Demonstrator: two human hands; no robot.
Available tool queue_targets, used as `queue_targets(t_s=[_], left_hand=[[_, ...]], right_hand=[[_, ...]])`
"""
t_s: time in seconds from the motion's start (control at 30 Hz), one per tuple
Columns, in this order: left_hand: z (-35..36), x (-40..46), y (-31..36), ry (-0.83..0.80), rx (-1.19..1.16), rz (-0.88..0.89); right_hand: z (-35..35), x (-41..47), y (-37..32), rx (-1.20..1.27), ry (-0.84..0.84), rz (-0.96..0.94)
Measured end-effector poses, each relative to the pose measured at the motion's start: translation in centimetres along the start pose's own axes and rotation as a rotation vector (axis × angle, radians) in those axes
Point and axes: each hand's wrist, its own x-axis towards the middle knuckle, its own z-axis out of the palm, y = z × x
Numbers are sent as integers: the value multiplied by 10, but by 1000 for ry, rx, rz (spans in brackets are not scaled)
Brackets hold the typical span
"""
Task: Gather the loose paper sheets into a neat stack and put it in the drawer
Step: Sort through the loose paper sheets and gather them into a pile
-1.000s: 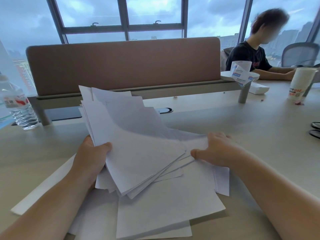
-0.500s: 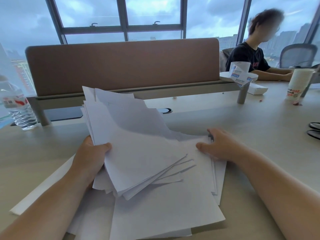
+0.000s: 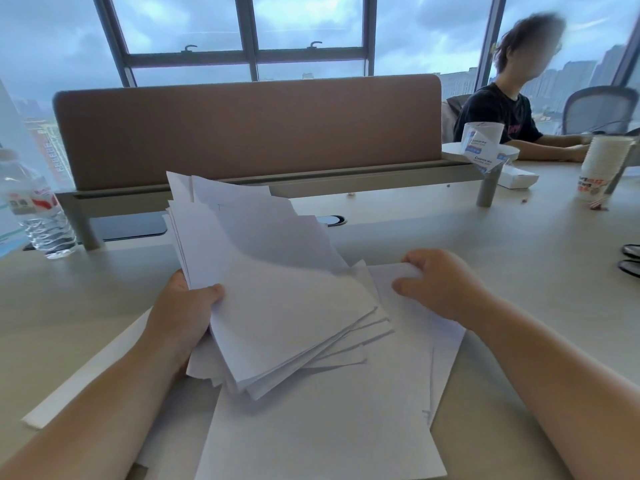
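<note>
Fanned sheets (image 3: 277, 299) are lying over flat sheets (image 3: 329, 427) on the near table (image 3: 519, 244); a bottle (image 3: 38, 216) is standing far left, cups (image 3: 602, 164) far right.

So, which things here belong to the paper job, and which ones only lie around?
Job:
- fanned bundle of white paper sheets, gripped by left hand
- loose white sheets flat on the table, corner pinched by right hand

Lying about:
- clear plastic water bottle
- stacked white paper cups
- flat white box
- brown desk divider
</note>
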Motion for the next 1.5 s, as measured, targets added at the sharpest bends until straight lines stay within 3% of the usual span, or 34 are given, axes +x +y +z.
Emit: queue_targets(t_s=[0.17, 0.3, 0.37, 0.47, 0.7, 0.8, 0.9, 1.0, 1.1, 1.17, 1.4, 1.5], left_hand=[[-1, 2, -2, 25, 9, -3], [-1, 1, -2, 61, -20, -18], [-1, 2, -1, 65, -20, -24], [-2, 3, -2, 67, -12, -36], [-1, 1, 2, 48, 42, -64], [1, -1, 5, 40, 31, -74], [1, -5, 9, 31, 40, -88], [2, -8, 11, 22, 47, -101], [2, -8, 11, 16, 63, -101], [2, -9, 12, 10, 68, -78], [1, -16, 15, -21, 82, -44], [0, -14, 14, -25, 60, -38]], right_hand=[[-3, 1, -7, 834, -91, 222], [-4, -6, -4, 753, -313, 290], [-4, -7, -4, 614, -291, 308], [-10, 1, -1, 542, -46, 308], [-43, 5, 4, 865, 600, 205], [-47, -1, -9, 942, 758, 93], [-42, -13, -21, 821, 820, -20], [-27, -33, -38, 663, 701, -242], [0, -46, -52, 512, 430, -607], [19, -48, -53, 420, 199, -725], [37, -51, -52, -8, -431, -664], [38, -51, -50, 18, -527, -588]])
